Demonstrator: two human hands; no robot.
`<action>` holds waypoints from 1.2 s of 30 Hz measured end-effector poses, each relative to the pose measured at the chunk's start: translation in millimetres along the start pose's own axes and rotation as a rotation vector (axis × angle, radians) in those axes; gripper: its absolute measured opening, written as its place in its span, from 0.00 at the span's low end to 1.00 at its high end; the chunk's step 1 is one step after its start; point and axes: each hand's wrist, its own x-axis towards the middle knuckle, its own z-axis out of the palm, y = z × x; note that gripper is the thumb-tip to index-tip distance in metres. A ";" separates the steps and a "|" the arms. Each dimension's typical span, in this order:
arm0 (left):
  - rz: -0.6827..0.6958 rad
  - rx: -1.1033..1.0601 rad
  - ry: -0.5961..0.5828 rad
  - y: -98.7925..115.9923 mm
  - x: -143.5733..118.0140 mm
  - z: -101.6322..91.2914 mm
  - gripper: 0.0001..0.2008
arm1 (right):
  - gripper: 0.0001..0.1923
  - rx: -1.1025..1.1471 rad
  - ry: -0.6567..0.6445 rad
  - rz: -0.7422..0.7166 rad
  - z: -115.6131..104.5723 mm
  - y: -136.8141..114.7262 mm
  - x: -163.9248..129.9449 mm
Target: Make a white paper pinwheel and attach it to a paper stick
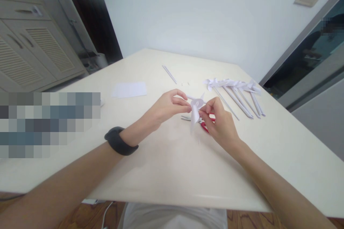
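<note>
Between my two hands is a white paper pinwheel (196, 109) with curled blades, held above the table. My left hand (172, 106) reaches it from the left, thumb and fingers closed at its edge. From the right, my right hand (219, 121) pinches the pinwheel near its middle. Red-handled scissors (204, 126) lie on the table just behind and below it, partly covered by the pinwheel and my right hand. A rolled white paper stick (191, 97) shows behind the pinwheel, partly hidden.
Several finished paper pinwheels on sticks (239, 91) lie in a row at the right. White paper sheets (130, 89) lie at the left, and thin paper sticks (169, 74) farther back. Small scraps (188, 83) are nearby. A wall (182, 14) stands behind the white table (161, 171).
</note>
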 end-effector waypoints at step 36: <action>-0.054 -0.039 -0.055 -7.8 3.0 -1.1 0.17 | 0.08 -0.036 -0.001 -0.059 0.4 0.4 0.0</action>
